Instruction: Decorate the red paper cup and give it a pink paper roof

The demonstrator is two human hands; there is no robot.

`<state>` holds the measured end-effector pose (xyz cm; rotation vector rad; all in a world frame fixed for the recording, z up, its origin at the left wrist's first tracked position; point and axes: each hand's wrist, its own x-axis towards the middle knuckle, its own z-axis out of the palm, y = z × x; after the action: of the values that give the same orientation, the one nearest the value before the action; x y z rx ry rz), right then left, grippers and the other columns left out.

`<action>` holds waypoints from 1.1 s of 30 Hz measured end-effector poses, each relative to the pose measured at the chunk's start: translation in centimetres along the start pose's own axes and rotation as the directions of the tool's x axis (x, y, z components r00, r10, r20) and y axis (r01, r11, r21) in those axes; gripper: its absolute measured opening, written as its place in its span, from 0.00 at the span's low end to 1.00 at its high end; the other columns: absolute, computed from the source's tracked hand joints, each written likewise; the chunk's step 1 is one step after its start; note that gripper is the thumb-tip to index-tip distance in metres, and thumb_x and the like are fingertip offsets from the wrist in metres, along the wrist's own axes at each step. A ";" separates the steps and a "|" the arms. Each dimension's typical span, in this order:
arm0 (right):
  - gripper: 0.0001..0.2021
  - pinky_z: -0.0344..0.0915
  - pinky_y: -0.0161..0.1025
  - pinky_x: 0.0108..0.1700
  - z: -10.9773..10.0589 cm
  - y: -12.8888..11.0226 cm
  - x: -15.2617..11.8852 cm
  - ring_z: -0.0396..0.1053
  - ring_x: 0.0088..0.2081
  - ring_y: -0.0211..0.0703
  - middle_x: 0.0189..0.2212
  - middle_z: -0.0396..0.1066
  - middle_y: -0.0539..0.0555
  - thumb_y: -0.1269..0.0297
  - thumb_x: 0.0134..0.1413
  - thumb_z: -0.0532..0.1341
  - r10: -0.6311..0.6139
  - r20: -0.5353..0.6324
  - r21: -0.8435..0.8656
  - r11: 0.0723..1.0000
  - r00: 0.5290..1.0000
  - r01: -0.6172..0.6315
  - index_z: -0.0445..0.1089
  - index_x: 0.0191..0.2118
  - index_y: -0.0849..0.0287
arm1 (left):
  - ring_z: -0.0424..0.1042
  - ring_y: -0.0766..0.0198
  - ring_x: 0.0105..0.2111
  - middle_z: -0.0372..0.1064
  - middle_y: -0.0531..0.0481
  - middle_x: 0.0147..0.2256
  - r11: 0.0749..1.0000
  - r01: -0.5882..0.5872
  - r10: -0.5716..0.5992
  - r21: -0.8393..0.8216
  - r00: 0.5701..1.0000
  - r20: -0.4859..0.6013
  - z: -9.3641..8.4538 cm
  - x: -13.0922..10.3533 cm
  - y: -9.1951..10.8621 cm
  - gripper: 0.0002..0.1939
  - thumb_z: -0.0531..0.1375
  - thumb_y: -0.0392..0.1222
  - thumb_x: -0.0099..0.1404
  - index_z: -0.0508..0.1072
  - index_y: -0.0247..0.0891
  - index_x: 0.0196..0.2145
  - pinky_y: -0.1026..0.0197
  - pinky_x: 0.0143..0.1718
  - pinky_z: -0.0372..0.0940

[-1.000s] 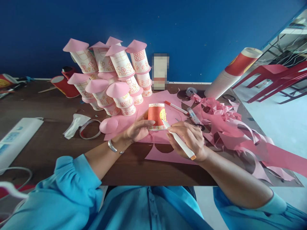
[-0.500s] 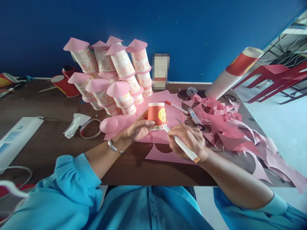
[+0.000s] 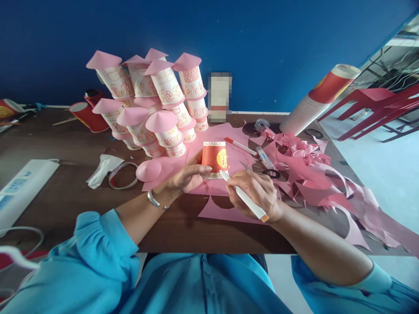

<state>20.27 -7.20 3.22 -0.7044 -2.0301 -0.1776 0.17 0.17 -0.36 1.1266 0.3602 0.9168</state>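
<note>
My left hand (image 3: 190,175) grips a red paper cup (image 3: 211,157) with a yellow emblem, its thumb across the near side and the other fingers mostly hidden behind. The cup has white bands at both ends, with drawn marks on them. My right hand (image 3: 255,192) is closed around a white marker (image 3: 245,198) with an orange end. The marker's tip meets or nearly meets the cup's lower white band; contact is too fine to tell. Beneath lies a pink paper sheet (image 3: 196,187). A thin pointed dark thing (image 3: 245,166) shows just beyond my right fingers.
Decorated paper-cup towers (image 3: 163,122) with pink cones stand behind left. A red-capped marker (image 3: 240,146), a glue stick (image 3: 264,157) and pink scraps (image 3: 304,152) lie right. A tall cup stack (image 3: 307,104) leans behind them. Left are a tape roll (image 3: 123,175) and a power strip (image 3: 26,187).
My right hand and the marker have shifted slightly left along the cup's lower band. The cup has moved very slightly down and right in my left hand.
</note>
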 end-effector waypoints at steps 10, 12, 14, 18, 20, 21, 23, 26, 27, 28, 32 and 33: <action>0.09 0.73 0.35 0.30 0.1 0.0 0.0 0.78 0.28 0.41 0.29 0.77 0.51 0.76 0.63 0.61 0.003 0.002 -0.005 1.000 1.000 -0.003 0.66 0.46 0.56 | 0.78 0.61 0.35 0.75 0.54 0.31 0.997 0.038 -0.040 -0.074 0.999 -0.026 0.5 0.1 0.6 0.07 0.69 0.34 0.56 0.76 0.43 0.30 0.61 0.36 0.75; 0.09 0.73 0.35 0.30 0.0 0.0 0.0 0.78 0.28 0.41 0.29 0.77 0.52 0.76 0.64 0.61 0.001 0.008 -0.008 1.000 1.000 -0.001 0.66 0.46 0.57 | 0.77 0.63 0.34 0.76 0.55 0.32 0.993 0.050 -0.053 -0.108 0.998 -0.019 0.7 0.1 0.8 0.08 0.69 0.32 0.55 0.76 0.43 0.32 0.63 0.36 0.74; 0.09 0.73 0.35 0.30 0.0 0.0 0.0 0.78 0.29 0.41 0.29 0.77 0.51 0.76 0.64 0.61 0.003 0.010 -0.003 1.000 1.000 -0.003 0.66 0.46 0.56 | 0.77 0.65 0.33 0.77 0.55 0.34 0.990 0.060 -0.062 -0.129 0.998 -0.016 0.9 0.1 0.9 0.09 0.69 0.32 0.55 0.77 0.42 0.33 0.65 0.35 0.72; 0.09 0.73 0.35 0.30 0.1 0.0 0.0 0.77 0.28 0.40 0.29 0.77 0.50 0.75 0.65 0.60 0.008 0.002 0.013 1.000 1.000 -0.008 0.66 0.46 0.55 | 0.78 0.64 0.34 0.78 0.54 0.35 0.990 0.080 -0.084 -0.121 0.996 -0.030 0.8 0.0 0.9 0.10 0.71 0.36 0.57 0.78 0.43 0.37 0.64 0.36 0.72; 0.09 0.72 0.35 0.29 0.2 0.0 -0.1 0.77 0.27 0.40 0.29 0.77 0.49 0.75 0.64 0.61 0.014 0.002 0.021 1.000 1.000 -0.014 0.66 0.46 0.55 | 0.78 0.62 0.35 0.78 0.53 0.35 0.990 0.084 -0.089 -0.111 0.995 -0.039 0.7 -0.1 0.9 0.10 0.72 0.39 0.57 0.77 0.43 0.37 0.62 0.36 0.72; 0.09 0.72 0.35 0.29 0.3 0.0 -0.1 0.77 0.27 0.39 0.29 0.77 0.49 0.75 0.64 0.61 0.017 0.004 0.024 1.000 1.000 -0.017 0.66 0.45 0.55 | 0.78 0.61 0.34 0.78 0.52 0.34 0.991 0.083 -0.088 -0.108 0.995 -0.041 0.6 -0.1 0.9 0.10 0.72 0.39 0.57 0.77 0.43 0.37 0.62 0.35 0.72; 0.09 0.71 0.35 0.29 0.3 0.0 -0.2 0.77 0.27 0.39 0.28 0.77 0.49 0.76 0.64 0.61 0.022 0.007 0.026 0.999 1.000 -0.022 0.67 0.45 0.55 | 0.78 0.61 0.34 0.78 0.52 0.34 0.990 0.085 -0.091 -0.108 0.995 -0.046 0.6 -0.1 0.9 0.11 0.73 0.40 0.56 0.77 0.42 0.36 0.62 0.35 0.72; 0.09 0.72 0.35 0.30 0.2 0.0 -0.1 0.78 0.28 0.40 0.29 0.77 0.49 0.76 0.64 0.61 0.026 0.005 0.011 1.000 1.000 -0.026 0.67 0.46 0.55 | 0.77 0.64 0.33 0.78 0.54 0.33 0.988 0.089 -0.094 -0.124 0.995 -0.040 0.6 0.1 0.9 0.11 0.73 0.39 0.56 0.77 0.41 0.36 0.64 0.35 0.72; 0.09 0.73 0.35 0.31 0.2 0.0 -0.1 0.78 0.29 0.41 0.29 0.77 0.49 0.76 0.64 0.61 0.029 0.004 0.008 1.000 1.000 -0.029 0.67 0.46 0.55 | 0.77 0.64 0.32 0.78 0.54 0.33 0.988 0.087 -0.093 -0.128 0.995 -0.036 0.7 0.2 0.8 0.11 0.73 0.39 0.56 0.77 0.41 0.36 0.64 0.36 0.73; 0.09 0.73 0.35 0.31 0.2 0.0 -0.1 0.78 0.29 0.41 0.29 0.77 0.50 0.76 0.64 0.61 0.034 0.005 0.006 0.999 0.999 -0.034 0.67 0.45 0.55 | 0.78 0.64 0.32 0.78 0.54 0.32 0.988 0.084 -0.089 -0.133 0.996 -0.028 0.6 0.2 0.7 0.11 0.73 0.39 0.56 0.77 0.41 0.35 0.64 0.36 0.73; 0.08 0.72 0.36 0.31 0.0 0.0 0.1 0.77 0.28 0.41 0.28 0.77 0.50 0.76 0.64 0.61 0.043 0.005 0.004 0.999 0.999 -0.043 0.67 0.44 0.55 | 0.78 0.63 0.33 0.79 0.54 0.32 0.988 0.051 -0.053 -0.144 0.999 -0.008 0.6 0.3 0.5 0.08 0.73 0.39 0.55 0.78 0.42 0.31 0.63 0.36 0.74; 0.08 0.72 0.36 0.30 0.0 -0.1 0.1 0.77 0.28 0.41 0.28 0.76 0.49 0.76 0.64 0.60 0.043 0.005 0.003 0.999 0.999 -0.043 0.67 0.44 0.55 | 0.78 0.63 0.33 0.79 0.54 0.32 0.989 0.048 -0.050 -0.141 0.999 -0.011 0.7 0.3 0.6 0.08 0.73 0.39 0.55 0.78 0.42 0.31 0.63 0.36 0.74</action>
<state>20.18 -7.18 3.35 -0.7465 -2.0174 -0.1477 0.54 0.03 0.46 0.9778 0.3286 0.8938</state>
